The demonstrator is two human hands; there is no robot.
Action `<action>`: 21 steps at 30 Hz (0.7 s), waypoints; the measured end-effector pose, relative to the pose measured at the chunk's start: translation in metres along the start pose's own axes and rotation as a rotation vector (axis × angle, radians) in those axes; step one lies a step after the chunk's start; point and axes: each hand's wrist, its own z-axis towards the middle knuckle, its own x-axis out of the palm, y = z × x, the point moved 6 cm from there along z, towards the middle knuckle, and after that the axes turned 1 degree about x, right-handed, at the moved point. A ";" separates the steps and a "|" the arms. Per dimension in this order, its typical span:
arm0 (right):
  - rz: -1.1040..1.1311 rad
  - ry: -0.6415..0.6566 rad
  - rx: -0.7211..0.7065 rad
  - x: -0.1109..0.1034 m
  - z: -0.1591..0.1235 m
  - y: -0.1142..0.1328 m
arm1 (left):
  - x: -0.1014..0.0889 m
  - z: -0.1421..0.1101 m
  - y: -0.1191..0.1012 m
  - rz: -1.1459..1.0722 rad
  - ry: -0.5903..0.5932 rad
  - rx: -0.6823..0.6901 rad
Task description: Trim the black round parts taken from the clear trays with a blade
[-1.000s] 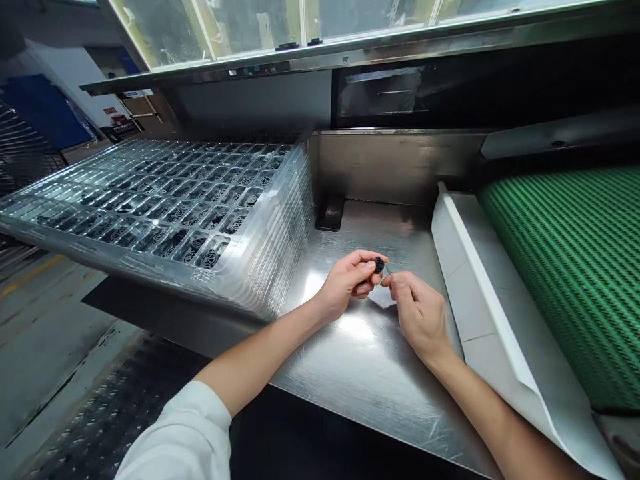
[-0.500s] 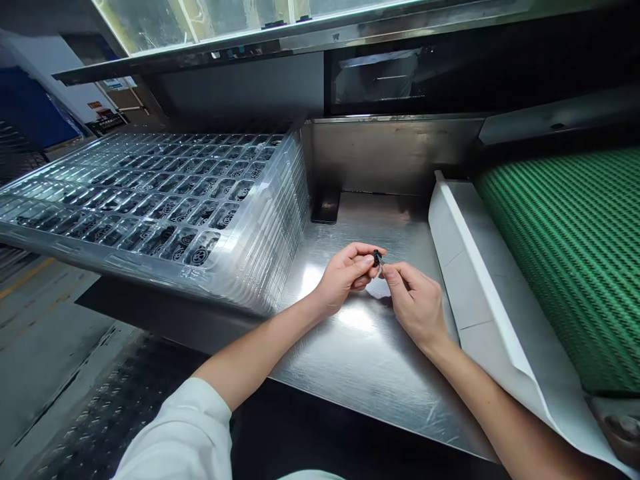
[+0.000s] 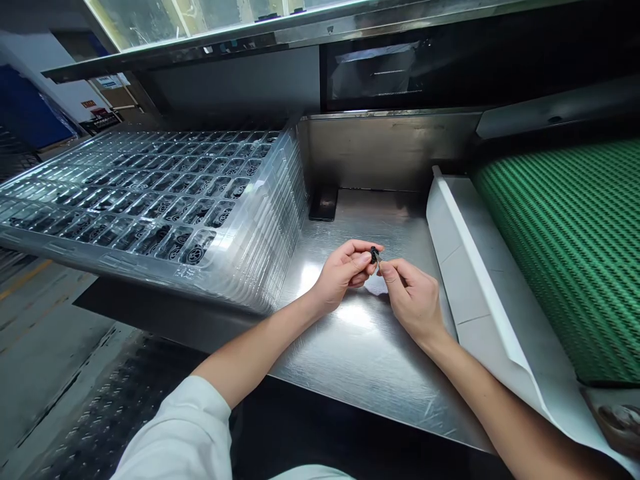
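My left hand (image 3: 345, 272) pinches a small black part (image 3: 374, 254) between thumb and fingers, above the metal table. Close against it on the right, my right hand (image 3: 411, 293) is closed, its thumb and forefinger pinched around a tiny thin piece that touches or nearly touches the black part. That piece is too small to name. Both hands meet over the middle of the brushed steel surface (image 3: 365, 373).
Left of my hands stands a tall stack of clear plastic trays (image 3: 270, 227) with black round parts in the top pockets. A dark flat phone-like object (image 3: 324, 203) lies behind. On the right, a white guard (image 3: 465, 267) borders a green conveyor belt (image 3: 565, 253).
The view has shifted slightly. Both hands keep nearly the same pose around the black part; only a slight change shows at the right fingertips.
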 end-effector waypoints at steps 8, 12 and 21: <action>0.014 -0.007 -0.005 0.000 -0.001 -0.002 | 0.000 -0.001 0.002 -0.002 0.017 0.008; 0.015 0.003 -0.007 0.001 -0.001 0.000 | -0.002 0.000 0.003 0.016 0.001 -0.008; 0.019 0.005 -0.025 0.002 -0.003 0.000 | -0.002 0.000 0.003 0.026 -0.006 -0.008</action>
